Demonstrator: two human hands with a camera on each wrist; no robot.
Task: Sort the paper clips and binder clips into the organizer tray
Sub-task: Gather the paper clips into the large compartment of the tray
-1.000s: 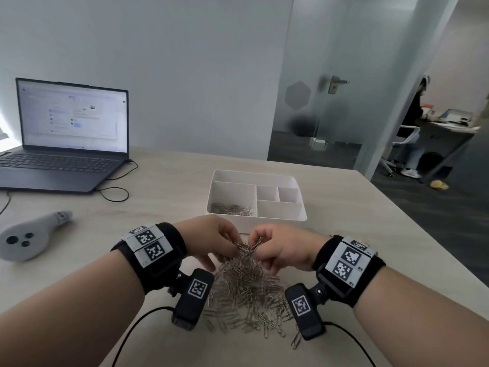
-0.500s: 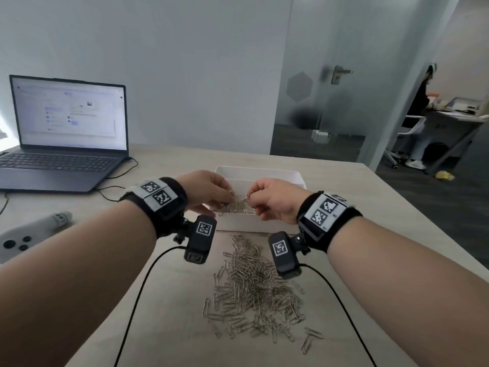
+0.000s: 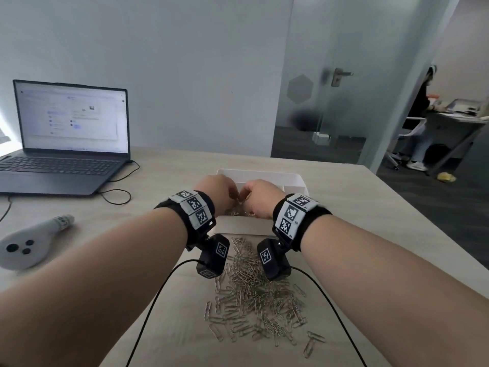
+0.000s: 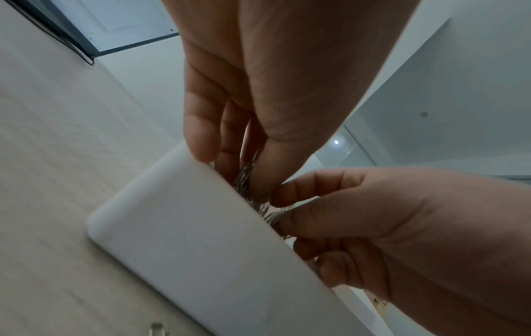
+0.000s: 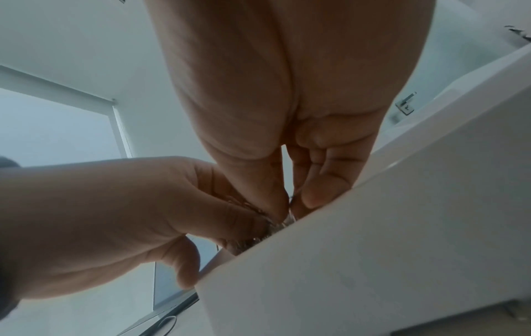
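Office room, pale wood-grain table (image 3: 330,197), glass door behind. Item one: white organizer tray (image 3: 296,178) at mid-table, its near-left compartment holding some paper clips already. Item two: left hand (image 3: 215,192) and right hand (image 3: 260,196), held side by side over that compartment, fingertips meeting; both pinch one shared bunch of paper clips (image 4: 252,193), thumbs against curled fingers, just above the tray's near wall, presumably so the bunch drops inside rather than scattering. Item three: loose pile of paper clips (image 3: 258,300) on the table between tray and person, much the larger share, so sorting looks early. Binder clips: none visible in any view. Sundries: open laptop (image 3: 68,136) far left with cable; grey handheld controller (image 3: 29,242) near left edge. Risk noted: interlocked clips may cling to fingers on release.
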